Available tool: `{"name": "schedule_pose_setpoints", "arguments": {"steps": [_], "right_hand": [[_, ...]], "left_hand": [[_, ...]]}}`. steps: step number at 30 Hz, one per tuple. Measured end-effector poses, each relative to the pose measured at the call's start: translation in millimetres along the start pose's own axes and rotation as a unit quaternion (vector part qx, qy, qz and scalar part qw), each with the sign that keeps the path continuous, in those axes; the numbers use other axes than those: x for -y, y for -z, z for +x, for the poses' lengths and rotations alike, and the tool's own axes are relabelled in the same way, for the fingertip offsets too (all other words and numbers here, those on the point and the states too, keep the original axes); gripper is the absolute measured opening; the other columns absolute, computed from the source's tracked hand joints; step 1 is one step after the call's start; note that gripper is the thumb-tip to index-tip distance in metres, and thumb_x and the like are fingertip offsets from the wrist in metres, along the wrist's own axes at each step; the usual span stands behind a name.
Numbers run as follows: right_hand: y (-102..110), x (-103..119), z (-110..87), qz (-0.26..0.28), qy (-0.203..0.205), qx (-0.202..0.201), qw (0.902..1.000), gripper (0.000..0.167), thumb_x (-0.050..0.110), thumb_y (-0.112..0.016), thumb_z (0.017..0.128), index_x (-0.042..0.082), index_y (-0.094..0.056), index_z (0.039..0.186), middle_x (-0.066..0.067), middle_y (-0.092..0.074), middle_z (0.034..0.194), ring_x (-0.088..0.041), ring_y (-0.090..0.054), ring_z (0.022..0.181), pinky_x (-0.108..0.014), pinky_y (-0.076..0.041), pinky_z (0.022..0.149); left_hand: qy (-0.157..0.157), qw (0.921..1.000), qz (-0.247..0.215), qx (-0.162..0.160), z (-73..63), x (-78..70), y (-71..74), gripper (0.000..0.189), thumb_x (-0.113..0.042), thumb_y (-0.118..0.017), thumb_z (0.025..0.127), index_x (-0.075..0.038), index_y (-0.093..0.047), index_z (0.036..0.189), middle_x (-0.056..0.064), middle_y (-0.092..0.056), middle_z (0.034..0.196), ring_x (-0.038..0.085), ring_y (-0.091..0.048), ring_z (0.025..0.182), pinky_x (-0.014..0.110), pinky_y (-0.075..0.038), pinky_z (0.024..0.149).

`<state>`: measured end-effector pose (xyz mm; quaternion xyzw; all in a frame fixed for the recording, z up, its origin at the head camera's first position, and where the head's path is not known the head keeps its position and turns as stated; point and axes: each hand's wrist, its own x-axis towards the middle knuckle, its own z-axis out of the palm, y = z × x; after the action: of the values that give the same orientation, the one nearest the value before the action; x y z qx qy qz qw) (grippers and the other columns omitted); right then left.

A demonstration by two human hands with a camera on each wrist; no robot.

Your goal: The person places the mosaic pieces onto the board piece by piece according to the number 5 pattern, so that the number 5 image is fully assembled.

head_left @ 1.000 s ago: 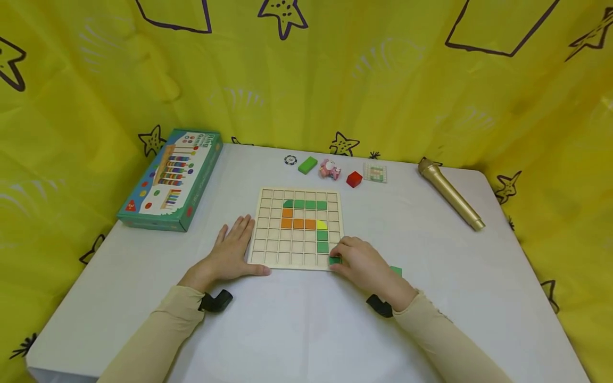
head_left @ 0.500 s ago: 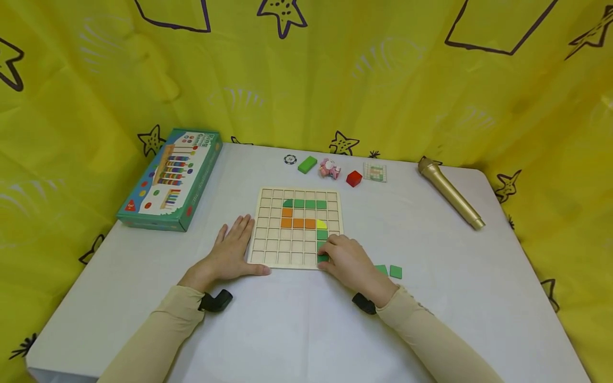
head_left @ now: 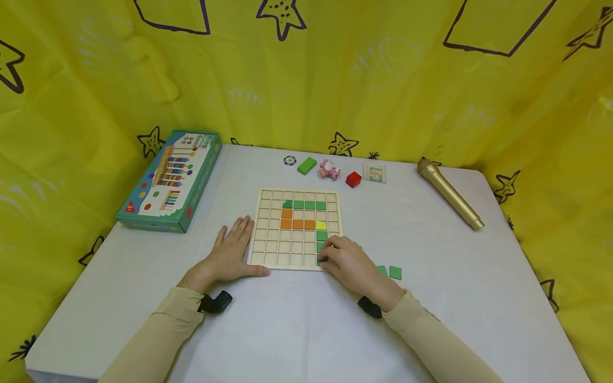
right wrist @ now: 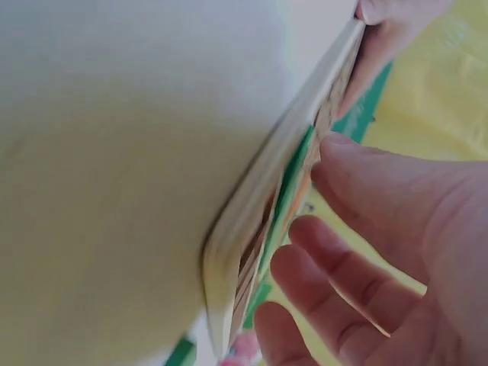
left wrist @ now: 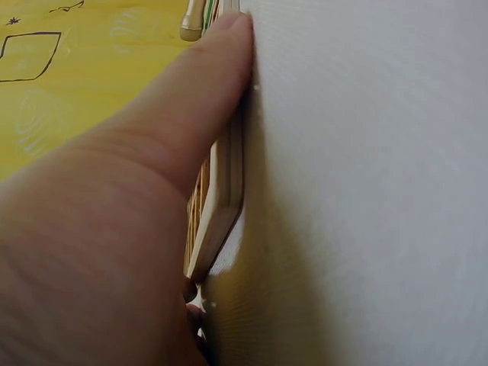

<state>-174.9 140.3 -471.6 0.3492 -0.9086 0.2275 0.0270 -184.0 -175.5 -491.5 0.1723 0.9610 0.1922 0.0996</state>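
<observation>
A wooden grid board (head_left: 279, 258) lies on the white table, with green, orange and one yellow tile (head_left: 321, 225) in its cells. My left hand (head_left: 230, 255) rests along the board's left side, fingers straight and thumb at the front edge; the left wrist view shows that thumb (left wrist: 206, 84) against the board's side. Over the front right of the board is my right hand (head_left: 351, 263), beside a green tile (head_left: 321, 260) in the front row. In the right wrist view, this green tile (right wrist: 293, 169) sits in the board, and my loosely bent fingers (right wrist: 301, 267) stand apart from the thumb.
Loose green tiles (head_left: 395, 273) lie right of the hand. Behind the board are a chip (head_left: 289, 160), green block (head_left: 307, 165), pink figurine (head_left: 329, 169), red block (head_left: 354, 179) and pattern card (head_left: 374, 173). A game box (head_left: 167, 181) stands left, a gold microphone (head_left: 450, 194) right.
My right hand has brought a green tile leftward into the front row below the other green tiles, and its fingers have come off it, drawing slightly back right. The left hand stays put.
</observation>
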Motion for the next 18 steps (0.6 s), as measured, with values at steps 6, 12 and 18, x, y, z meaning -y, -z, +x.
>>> {"name": "schedule_pose_setpoints", "arguments": {"steps": [6, 12, 18], "right_hand": [[20.1, -18.7, -30.3, 0.014, -0.017, -0.01, 0.9997, 0.018, 0.01, -0.076, 0.086, 0.005, -0.073, 0.104, -0.006, -0.063, 0.111, -0.023, -0.056, 0.102, -0.04, -0.047, 0.088], [39.5, -44.8, -72.7, 0.016, -0.088, -0.029, 0.9956, 0.026, 0.012, -0.076, 0.087, 0.002, -0.071, 0.11, -0.007, -0.063, 0.111, -0.026, -0.055, 0.104, -0.046, -0.047, 0.088], [53.3, -61.8, -100.7, 0.023, -0.153, -0.044, 0.987, 0.03, 0.011, -0.079, 0.083, 0.002, -0.07, 0.11, -0.005, -0.064, 0.104, -0.029, -0.056, 0.101, -0.05, -0.045, 0.086]], "left_hand": [[-0.002, 1.0, 0.003, 0.002, 0.3, 0.3, -0.9, 0.133, -0.077, -0.067, 0.069, 0.007, -0.007, 0.153, 0.021, -0.002, 0.161, 0.034, 0.004, 0.146, 0.056, 0.007, 0.111], [-0.003, 0.9999, 0.009, 0.005, 1.5, 0.3, -1.1, 0.134, -0.078, -0.067, 0.069, 0.007, -0.006, 0.153, 0.02, -0.002, 0.161, 0.033, 0.005, 0.147, 0.055, 0.007, 0.112], [0.0, 1.0, 0.004, 0.006, 0.9, 1.7, -0.4, 0.134, -0.077, -0.067, 0.069, 0.007, -0.006, 0.153, 0.02, -0.002, 0.161, 0.034, 0.005, 0.146, 0.056, 0.007, 0.112]]}}
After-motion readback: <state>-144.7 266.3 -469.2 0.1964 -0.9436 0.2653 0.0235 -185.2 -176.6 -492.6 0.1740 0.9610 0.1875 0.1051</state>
